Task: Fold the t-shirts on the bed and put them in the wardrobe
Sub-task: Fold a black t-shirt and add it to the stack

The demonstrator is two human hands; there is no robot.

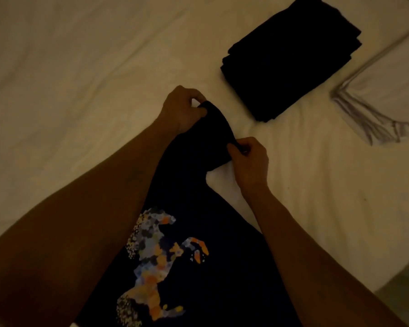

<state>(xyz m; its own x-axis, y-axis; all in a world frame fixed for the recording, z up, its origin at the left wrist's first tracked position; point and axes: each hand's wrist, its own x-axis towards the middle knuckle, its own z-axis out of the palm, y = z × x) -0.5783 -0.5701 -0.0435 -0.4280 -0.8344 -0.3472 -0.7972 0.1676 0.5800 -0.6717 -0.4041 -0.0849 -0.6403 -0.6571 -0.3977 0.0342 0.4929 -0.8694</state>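
A dark t-shirt (198, 185) with a multicoloured horse print lies spread on the white bed (80, 79), reaching from the bottom of the view up to the middle. My left hand (182, 109) pinches the far end of its sleeve at the hem. My right hand (248, 159) pinches the same sleeve's near edge. Between them the sleeve is held stretched. A stack of folded dark t-shirts (291, 60) sits on the bed at the upper right, apart from both hands.
A white pillow (383, 95) lies at the right edge, beside the folded stack. The bed's corner drops off at the lower right. The bed sheet to the left is bare and wrinkled.
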